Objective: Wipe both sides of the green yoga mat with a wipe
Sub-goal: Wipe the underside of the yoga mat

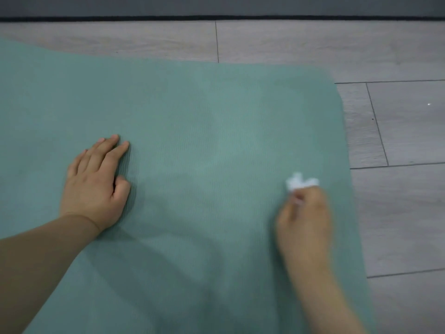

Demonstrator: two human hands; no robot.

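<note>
The green yoga mat (pixel 192 131) lies flat on the grey plank floor (pixel 397 56), its rounded far-right corner in view. To wipe this face well, the strokes should probably overlap and run right out to the right edge and that corner — the parts most easily skipped — with pressure kept even so the wipe stays flat on the surface rather than bunching.

The left hand (pixel 96 184) rests palm-down on the mat, fingers straight and close together, thumb tucked in beside the palm; it looks to be steadying the mat. The right hand (pixel 304 220) is blurred, near the right edge, its fingers curled round a crumpled white wipe (pixel 301 182) that sticks out beyond the fingertips. Both forearms reach in from the near side — bare, no sleeves.
</note>
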